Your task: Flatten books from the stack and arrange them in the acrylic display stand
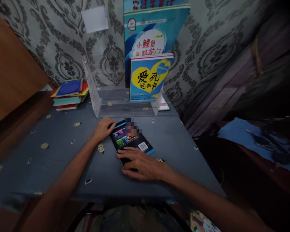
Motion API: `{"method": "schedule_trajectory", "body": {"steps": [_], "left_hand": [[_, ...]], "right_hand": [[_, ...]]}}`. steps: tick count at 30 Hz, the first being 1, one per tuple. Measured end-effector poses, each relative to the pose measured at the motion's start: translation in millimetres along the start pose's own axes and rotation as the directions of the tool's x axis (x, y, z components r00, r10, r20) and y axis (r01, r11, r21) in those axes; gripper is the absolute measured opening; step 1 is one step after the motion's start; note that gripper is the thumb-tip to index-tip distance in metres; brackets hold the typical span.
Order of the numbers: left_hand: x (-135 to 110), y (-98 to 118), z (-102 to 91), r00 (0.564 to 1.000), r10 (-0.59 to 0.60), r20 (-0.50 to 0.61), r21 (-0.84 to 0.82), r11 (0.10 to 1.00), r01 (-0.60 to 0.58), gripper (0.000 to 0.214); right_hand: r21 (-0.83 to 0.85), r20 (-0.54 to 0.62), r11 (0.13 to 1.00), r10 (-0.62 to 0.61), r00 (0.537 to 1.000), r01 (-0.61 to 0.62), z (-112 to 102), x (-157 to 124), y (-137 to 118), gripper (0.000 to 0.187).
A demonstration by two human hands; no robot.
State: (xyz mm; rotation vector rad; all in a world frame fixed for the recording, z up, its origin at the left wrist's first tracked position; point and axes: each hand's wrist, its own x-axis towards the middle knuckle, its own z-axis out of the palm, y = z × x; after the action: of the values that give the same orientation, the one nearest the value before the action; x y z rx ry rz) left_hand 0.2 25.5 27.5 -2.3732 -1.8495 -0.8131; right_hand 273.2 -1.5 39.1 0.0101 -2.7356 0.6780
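A dark book [143,146] with small coloured pictures and a white barcode on its cover lies flat and slanted on the cloth-covered table. My left hand [103,129] rests at its upper left corner, fingertips and thumb touching the edge. Over the lower left part of the cover, my right hand [141,163] lies palm down with its fingers stretched out and apart. Neither hand lifts the book. Just behind it stands a clear acrylic rack [93,87], holding a blue book with a yellow heart [147,79] upright at its right side.
Taller teal picture books [157,30] stand behind the heart book, against the patterned wall. A stack of thin books [69,91] sits left of the rack. The grey tablecloth [62,154] ends at a right edge, beyond which lies a blue cloth [241,135].
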Motion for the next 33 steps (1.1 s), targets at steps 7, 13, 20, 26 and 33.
{"method": "schedule_trajectory", "body": {"steps": [7,13,20,26,33], "left_hand": [[6.2,14.1,-8.8,0.999,-0.033,-0.005,0.09,0.995,0.033,0.04],[18.1,36.5,5.9,0.98,0.146,0.132,0.065,0.986,-0.155,0.03],[9.5,34.6,3.6,0.983,0.065,0.169,0.287,0.951,-0.112,0.029],[4.1,23.6,5.2,0.998,-0.024,0.058,0.3,0.954,0.006,0.029],[12.6,11.7,5.3,0.995,-0.089,0.05,0.418,0.907,0.061,0.036]], "right_hand": [[0.045,-0.12,0.998,0.045,0.992,-0.04,4.1,-27.1,-5.8,0.024],[0.052,-0.101,0.995,0.085,0.991,-0.08,3.1,-38.0,-7.2,0.017],[-0.072,-0.076,0.988,0.132,0.988,-0.137,-6.8,-51.9,16.7,0.042],[-0.123,-0.108,0.98,0.142,0.984,-0.155,-23.3,-42.8,45.4,0.045],[-0.144,-0.159,0.976,0.142,0.977,-0.165,-25.5,-21.8,72.5,0.048]]}}
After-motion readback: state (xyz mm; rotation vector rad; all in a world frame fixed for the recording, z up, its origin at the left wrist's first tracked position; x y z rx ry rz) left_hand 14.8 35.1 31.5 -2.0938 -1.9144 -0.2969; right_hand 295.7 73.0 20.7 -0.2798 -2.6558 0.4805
